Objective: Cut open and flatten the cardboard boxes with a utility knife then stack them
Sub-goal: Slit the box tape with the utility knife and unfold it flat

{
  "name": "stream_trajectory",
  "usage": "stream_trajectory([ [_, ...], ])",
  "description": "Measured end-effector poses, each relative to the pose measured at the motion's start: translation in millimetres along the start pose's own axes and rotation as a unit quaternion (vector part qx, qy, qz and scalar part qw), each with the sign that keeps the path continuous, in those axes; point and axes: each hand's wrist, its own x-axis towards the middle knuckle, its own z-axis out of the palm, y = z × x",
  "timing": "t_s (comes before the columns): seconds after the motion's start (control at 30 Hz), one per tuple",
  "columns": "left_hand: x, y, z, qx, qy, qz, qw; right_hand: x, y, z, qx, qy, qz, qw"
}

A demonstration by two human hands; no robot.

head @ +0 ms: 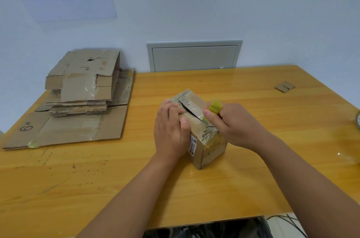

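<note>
A small taped cardboard box (206,150) stands in the middle of the wooden table (116,179). A slit runs along its top seam. My left hand (170,130) grips the box's left top edge, fingers curled over it and thumb on top. My right hand (235,122) grips a yellow-green utility knife (213,108), its front end down at the near part of the slit. The blade is hidden. At the far left lies a stack of flattened cardboard boxes (81,89).
A small cardboard scrap (284,86) lies at the far right of the table. Something round shows at the right edge (358,121). A grey wall panel (194,56) sits behind the table. Cables hang below the near edge (288,220).
</note>
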Motion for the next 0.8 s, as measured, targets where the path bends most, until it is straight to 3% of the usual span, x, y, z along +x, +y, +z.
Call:
stream_trajectory([
  [0.17, 0.7, 1.3, 0.1, 0.002, -0.002, -0.010, 1.000, -15.0, 6.7, 1.0, 0.014, 0.028, 0.013, 0.999],
  [0.37, 0.9, 1.0, -0.9, -0.003, -0.005, -0.007, 1.000, -36.7, 16.7, 12.0, 0.032, 0.128, -0.051, 0.990],
  [0.8, 0.7, 3.8, -2.4, 0.003, -0.021, -0.022, 1.000, -54.5, 22.4, 20.5, 0.083, 0.212, -0.019, 0.974],
])
